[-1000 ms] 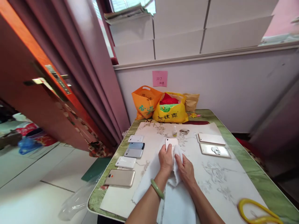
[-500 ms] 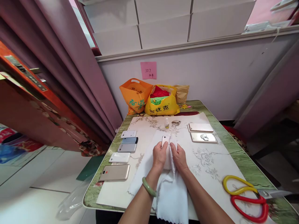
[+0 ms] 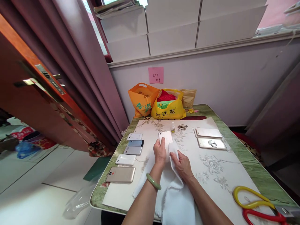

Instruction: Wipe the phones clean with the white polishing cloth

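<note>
A white phone [image 3: 167, 137] is gripped in my left hand [image 3: 160, 152], back side up, with the camera corner at its upper left. My right hand [image 3: 182, 164] pinches the edge of a white cloth [image 3: 179, 200] just right of the phone. The cloth hangs in folds between my forearms and over the near table edge. Part of the phone's lower end is hidden by my fingers and the cloth. Beyond the phone stand a small clear bottle [image 3: 172, 127] and a pair of glasses [image 3: 182, 127].
Several phones lie in a column at left, the nearest a gold phone [image 3: 120, 174]. Two more, including a phone with a ring holder [image 3: 212, 143], lie at right. Large scissors [image 3: 255, 203] rest near right. An orange bag [image 3: 143, 98] and a yellow bag [image 3: 168, 109] stand at the back.
The cloth has come away from the phone's back, leaving more of it uncovered. My right hand has moved slightly down and away from the phone with the cloth. The camera view has shifted.
</note>
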A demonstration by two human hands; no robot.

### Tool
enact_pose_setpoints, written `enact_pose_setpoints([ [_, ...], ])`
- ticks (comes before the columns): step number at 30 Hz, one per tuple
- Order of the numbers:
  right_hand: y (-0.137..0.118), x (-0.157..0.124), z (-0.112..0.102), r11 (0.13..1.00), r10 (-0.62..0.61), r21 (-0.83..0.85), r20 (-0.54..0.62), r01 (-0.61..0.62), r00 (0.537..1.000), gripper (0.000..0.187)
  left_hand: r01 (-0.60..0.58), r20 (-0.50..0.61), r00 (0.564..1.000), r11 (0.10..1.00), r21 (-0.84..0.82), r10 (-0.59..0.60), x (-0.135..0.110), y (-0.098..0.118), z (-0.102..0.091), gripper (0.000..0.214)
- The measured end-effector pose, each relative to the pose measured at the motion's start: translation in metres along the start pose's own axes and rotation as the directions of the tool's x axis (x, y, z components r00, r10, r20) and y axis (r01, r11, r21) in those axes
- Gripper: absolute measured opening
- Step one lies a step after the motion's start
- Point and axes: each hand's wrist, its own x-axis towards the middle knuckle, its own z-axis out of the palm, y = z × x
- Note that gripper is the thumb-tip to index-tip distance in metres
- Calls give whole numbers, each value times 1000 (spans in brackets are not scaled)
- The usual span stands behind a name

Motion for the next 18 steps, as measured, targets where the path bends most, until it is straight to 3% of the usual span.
enact_pose_setpoints([
  [2, 0, 1, 0, 994, 18, 105, -37, -14, 999, 41, -134, 176, 980, 954, 267, 89, -6, 9, -6, 35],
  [5, 1, 4, -2, 941, 114, 333, -131, -65, 985, 42, -296, 348, 933, 752, 589, 94, -23, 20, -10, 33],
  [8, 1, 7, -4, 810, 272, 569, -155, -140, 950, 44, -380, 426, 903, 563, 734, 55, -39, 23, -11, 40],
  [10, 1, 8, -4, 738, 340, 657, -166, -154, 926, 44, -403, 448, 893, 521, 753, 43, -44, 21, -12, 43],
  [12, 0, 8, -4, 703, 372, 694, -171, -157, 912, 43, -379, 434, 900, 561, 736, 38, -44, 18, -14, 43],
  [15, -3, 6, -4, 640, 385, 745, -101, -187, 918, 45, -278, 395, 918, 739, 614, 18, -37, 12, -15, 44],
  [18, -5, 5, -6, 582, 395, 785, -46, -212, 918, 49, -42, 420, 901, 945, 325, -105, -33, 6, -16, 50],
])
